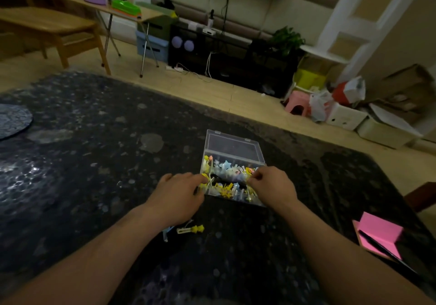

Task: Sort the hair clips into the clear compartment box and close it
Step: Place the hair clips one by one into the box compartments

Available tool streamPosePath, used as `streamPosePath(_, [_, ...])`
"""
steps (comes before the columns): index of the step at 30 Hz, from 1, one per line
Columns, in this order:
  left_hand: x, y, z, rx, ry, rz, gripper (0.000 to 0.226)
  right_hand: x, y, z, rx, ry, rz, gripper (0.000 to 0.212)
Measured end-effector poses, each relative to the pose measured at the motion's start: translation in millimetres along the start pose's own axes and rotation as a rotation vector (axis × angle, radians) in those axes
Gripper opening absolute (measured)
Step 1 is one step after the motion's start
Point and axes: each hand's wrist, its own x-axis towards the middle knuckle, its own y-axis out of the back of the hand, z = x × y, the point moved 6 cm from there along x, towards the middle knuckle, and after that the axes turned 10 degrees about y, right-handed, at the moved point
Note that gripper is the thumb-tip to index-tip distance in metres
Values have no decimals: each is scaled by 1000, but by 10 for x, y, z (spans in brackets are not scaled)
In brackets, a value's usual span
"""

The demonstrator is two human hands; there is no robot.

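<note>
The clear compartment box (208, 160) lies on the dark patterned table with its lid (232, 145) swung back flat. Several yellow, blue and pink hair clips (227, 170) fill its compartments. My left hand (175, 198) reaches over the box's near left corner, fingers stretched toward the clips. My right hand (273, 186) hovers over the near right part of the box, fingertips pinched together over the clips; what it pinches is too small to tell. A yellow star clip (191, 229) and a blue clip (166, 232) lie loose on the table just below my left hand.
A pink sticky-note pad (379, 232) with a black pen (387, 250) sits at the table's right edge. A round blue mat (11, 120) lies at the far left. Beyond the table are a wooden bench, a folding table, a pink stool and boxes on the floor.
</note>
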Motion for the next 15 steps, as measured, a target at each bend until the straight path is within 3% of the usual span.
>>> streamPosePath(5, [10, 107, 12, -43, 7, -11, 45, -35, -139, 34, -3, -38, -41, 25])
streamPosePath(9, [49, 214, -78, -71, 41, -19, 42, -87, -95, 24, 24, -40, 18, 24])
streamPosePath(15, [71, 375, -305, -124, 128, -212, 40, -324, 7, -244, 208, 40, 190, 18])
